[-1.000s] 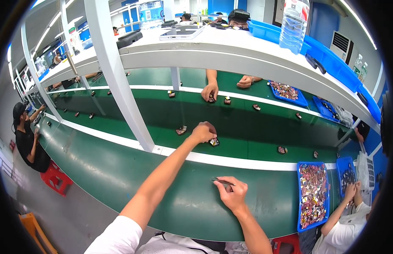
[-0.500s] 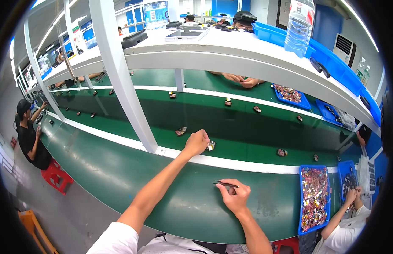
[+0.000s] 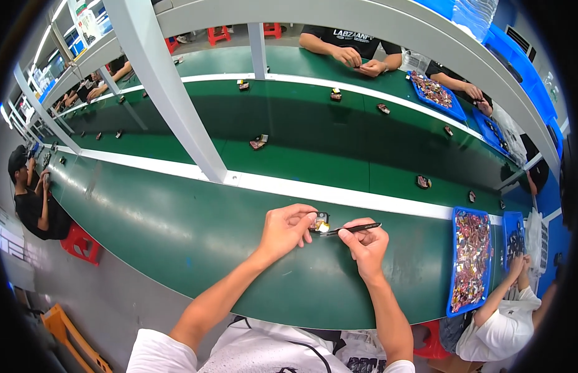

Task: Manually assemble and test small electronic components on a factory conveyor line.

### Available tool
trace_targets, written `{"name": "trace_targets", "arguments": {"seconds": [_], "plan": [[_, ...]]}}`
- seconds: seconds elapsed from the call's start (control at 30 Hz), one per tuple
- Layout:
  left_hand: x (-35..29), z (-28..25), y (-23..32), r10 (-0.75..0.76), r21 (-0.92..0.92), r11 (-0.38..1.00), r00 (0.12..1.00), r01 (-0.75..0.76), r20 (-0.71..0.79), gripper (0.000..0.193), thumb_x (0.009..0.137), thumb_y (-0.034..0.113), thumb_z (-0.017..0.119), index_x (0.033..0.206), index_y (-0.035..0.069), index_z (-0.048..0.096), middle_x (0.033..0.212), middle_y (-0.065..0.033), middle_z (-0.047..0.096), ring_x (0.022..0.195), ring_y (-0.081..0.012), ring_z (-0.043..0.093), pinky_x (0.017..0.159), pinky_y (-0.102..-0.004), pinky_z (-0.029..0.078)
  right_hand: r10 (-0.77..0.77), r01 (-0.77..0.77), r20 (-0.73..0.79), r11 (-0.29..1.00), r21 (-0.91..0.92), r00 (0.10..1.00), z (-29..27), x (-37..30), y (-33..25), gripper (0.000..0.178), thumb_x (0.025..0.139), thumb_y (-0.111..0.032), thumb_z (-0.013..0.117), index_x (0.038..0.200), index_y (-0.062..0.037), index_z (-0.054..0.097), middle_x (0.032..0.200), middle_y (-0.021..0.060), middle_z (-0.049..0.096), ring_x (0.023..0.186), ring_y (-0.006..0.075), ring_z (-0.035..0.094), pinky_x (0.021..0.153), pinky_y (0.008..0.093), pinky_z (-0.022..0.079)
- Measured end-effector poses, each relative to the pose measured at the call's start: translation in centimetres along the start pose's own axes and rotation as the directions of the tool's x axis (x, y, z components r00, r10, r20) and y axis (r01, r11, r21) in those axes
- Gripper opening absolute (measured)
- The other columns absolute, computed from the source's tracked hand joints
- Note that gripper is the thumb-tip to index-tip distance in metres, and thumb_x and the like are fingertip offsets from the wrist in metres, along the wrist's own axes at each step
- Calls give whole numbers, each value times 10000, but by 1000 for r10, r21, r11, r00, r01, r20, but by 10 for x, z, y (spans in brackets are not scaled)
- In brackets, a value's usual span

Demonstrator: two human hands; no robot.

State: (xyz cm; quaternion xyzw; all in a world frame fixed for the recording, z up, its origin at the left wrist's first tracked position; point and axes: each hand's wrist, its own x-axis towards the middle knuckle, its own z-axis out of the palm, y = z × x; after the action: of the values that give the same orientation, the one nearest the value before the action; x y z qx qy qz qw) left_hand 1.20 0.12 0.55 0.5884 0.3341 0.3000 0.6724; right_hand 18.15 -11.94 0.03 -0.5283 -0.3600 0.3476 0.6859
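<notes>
Above the green bench (image 3: 177, 248), my left hand (image 3: 284, 232) pinches a small black-framed electronic part (image 3: 321, 221) between thumb and fingers. A whitish-yellow piece shows at its lower side; finer detail is too small to make out. My right hand (image 3: 367, 246) is closed on dark tweezers (image 3: 358, 229), held nearly level. Their tips point left and meet the lower edge of the part, by the pale piece. Whether the tips grip it I cannot tell. Both hands are close together, just this side of the white rail (image 3: 314, 193).
Beyond the rail a green conveyor belt (image 3: 326, 149) carries small assemblies, one being a reddish-black assembly (image 3: 259, 142). A blue tray (image 3: 454, 273) of many small parts stands right. A white post (image 3: 171, 93) rises left of my hands. Co-workers sit left (image 3: 37, 199), right (image 3: 500, 323) and opposite.
My left hand has come back from the belt to the bench with the small electronic part. My right hand has brought the tweezers up to it. The view has tilted downward.
</notes>
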Motion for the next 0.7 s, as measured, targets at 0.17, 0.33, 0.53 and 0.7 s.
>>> {"name": "trace_targets", "arguments": {"seconds": [0.17, 0.33, 0.53, 0.7], "plan": [[-4, 1, -3, 76, -2, 997, 997, -76, -5, 217, 986, 59, 647, 1151, -78, 679, 882, -119, 727, 630, -134, 685, 483, -237, 516, -47, 48, 8, 994, -101, 999, 3, -5, 2, 138, 837, 45, 794, 941, 28, 704, 786, -2, 662, 557, -6, 470, 493, 170, 333], [-7, 6, -2, 102, 17, 995, 995, -101, -13, 224, 989, 69, 650, 1155, -80, 675, 891, -125, 730, 674, -152, 712, 515, -244, 548, -121, 117, -15, 980, -159, 992, 5, -8, 4, 138, 838, 36, 798, 948, 36, 714, 780, -2, 671, 542, -13, 458, 478, 173, 321], [-8, 11, -6, 89, 6, 996, 996, -89, -8, 222, 995, 69, 641, 1150, -86, 671, 889, -133, 730, 679, -161, 717, 521, -252, 561, -239, 209, -44, 914, -347, 970, 5, -7, 7, 110, 807, 12, 829, 860, 30, 734, 768, -7, 699, 484, -15, 414, 454, 197, 286], [-8, 12, -7, 87, 7, 996, 996, -87, -20, 213, 999, 65, 632, 1142, -89, 666, 886, -135, 728, 679, -162, 717, 524, -254, 564, -307, 256, -50, 863, -435, 950, 7, -8, 6, 107, 793, -9, 840, 817, 24, 741, 789, 15, 736, 458, -2, 400, 445, 212, 280]]}}
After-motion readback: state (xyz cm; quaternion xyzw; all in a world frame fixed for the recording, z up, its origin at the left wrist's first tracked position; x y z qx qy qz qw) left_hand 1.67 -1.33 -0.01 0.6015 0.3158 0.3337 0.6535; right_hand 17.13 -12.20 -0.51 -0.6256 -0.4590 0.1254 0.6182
